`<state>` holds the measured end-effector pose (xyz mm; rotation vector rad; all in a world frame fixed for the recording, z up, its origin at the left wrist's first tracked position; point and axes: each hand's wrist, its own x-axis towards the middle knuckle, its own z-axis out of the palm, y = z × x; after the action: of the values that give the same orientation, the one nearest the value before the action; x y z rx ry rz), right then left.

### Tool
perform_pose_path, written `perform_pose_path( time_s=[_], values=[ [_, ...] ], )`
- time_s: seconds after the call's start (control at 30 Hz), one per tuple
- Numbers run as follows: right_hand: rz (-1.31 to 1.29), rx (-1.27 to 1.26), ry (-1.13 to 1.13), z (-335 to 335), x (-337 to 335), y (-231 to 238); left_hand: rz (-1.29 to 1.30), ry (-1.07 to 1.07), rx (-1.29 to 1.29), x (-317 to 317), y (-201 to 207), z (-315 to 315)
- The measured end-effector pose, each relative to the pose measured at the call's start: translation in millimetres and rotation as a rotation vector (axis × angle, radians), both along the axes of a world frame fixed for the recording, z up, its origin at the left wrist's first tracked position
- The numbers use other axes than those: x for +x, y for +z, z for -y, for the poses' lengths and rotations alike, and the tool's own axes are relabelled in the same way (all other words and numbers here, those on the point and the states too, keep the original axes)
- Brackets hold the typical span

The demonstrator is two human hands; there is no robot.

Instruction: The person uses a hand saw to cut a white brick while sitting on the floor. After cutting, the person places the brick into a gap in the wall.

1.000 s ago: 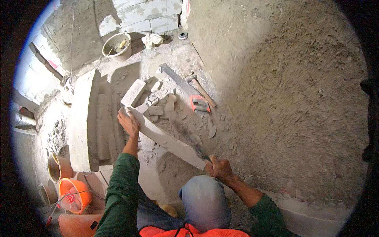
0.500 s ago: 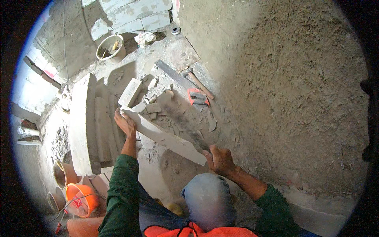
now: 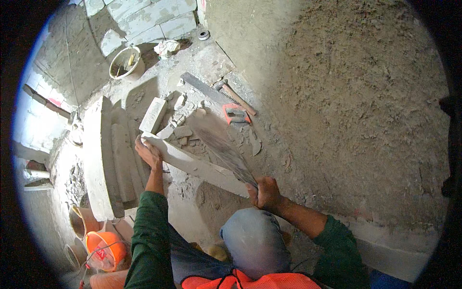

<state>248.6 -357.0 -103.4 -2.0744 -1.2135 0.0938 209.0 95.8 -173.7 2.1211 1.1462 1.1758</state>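
My left hand (image 3: 150, 153) is closed around the far left end of a long pale block strip (image 3: 195, 165), which lies slantwise in front of me. The fist of my right hand (image 3: 267, 193) grips a dark flat-bladed tool (image 3: 224, 150), smeared by motion, so its exact kind cannot be told. Its blade stretches up and left from my fist, over the strip's right edge and the rubble. Just past my left hand a shorter pale block (image 3: 154, 115) lies beside broken block pieces (image 3: 182, 131).
Beyond the rubble lie a handsaw with a red and black handle (image 3: 236, 114) and a wooden-handled hammer (image 3: 240, 98). Long pale slabs (image 3: 100, 159) stand at left. Orange buckets (image 3: 107, 250) are near left, a white bucket (image 3: 127, 63) far left. A rough wall (image 3: 365, 106) rises at right.
The tool in my right hand has swung and its blade shows wider now. My left hand stays on the strip's end. The whole view has shifted slightly.
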Motion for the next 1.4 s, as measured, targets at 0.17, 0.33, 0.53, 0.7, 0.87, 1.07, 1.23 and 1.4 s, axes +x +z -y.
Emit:
perform_pose_path(
  time_s=[0.17,0.33,0.53,0.7,0.87,1.07,1.23,1.4],
  values=[
    [0.063,-0.554,0.061,0,-4,-10,-0.037,0.016,-0.049,-1,5,1],
    [-0.037,-0.160,-0.025,8,0,-1,-0.003,-0.025,0.045,-2,0,-2],
    [0.039,-0.579,0.071,10,-5,-12,0.012,-0.059,0.063,0,-3,-6],
    [-0.012,-0.395,0.042,14,-5,-8,0.018,-0.028,0.045,2,-2,-6],
    [0.053,-0.045,-0.030,18,-3,-11,-0.043,-0.023,0.041,0,-3,-7],
    [0.111,-0.600,0.085,21,-5,-22,-0.050,0.009,-0.001,4,1,-9],
    [0.122,0.039,-0.023,19,-2,-23,-0.022,-0.037,0.040,1,0,-5],
    [0.094,-0.521,0.107,31,-2,-37,-0.046,0.017,-0.038,5,2,-11]
  ],
)
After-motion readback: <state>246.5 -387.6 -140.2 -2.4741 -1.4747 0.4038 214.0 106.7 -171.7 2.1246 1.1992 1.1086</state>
